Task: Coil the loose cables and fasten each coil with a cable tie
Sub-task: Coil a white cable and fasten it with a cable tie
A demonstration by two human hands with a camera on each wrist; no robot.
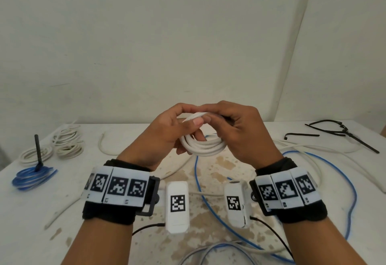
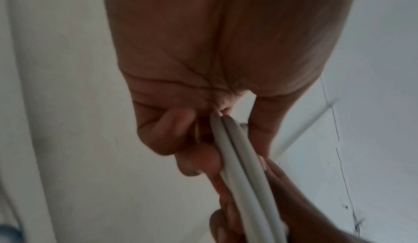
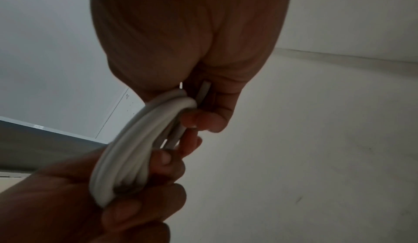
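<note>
Both hands hold a white cable coil [image 1: 201,145] above the table [image 1: 313,191]: left hand [image 1: 167,133] and right hand [image 1: 240,131] pinch its top, likely so the loops cannot spring apart. No tie is on it yet; black cable ties [image 1: 342,133] lie far right.

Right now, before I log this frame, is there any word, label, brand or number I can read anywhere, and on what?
No readable words or brand names.
Left wristband: black-and-white square marker codes, with tiny characters printed beneath, too small and blurred to read.
Right wristband: the same kind of codes; tiny print beneath, unreadable.
Two white camera modules: one marker code each, no text.
White cable coil held in both hands: no print visible.
</note>
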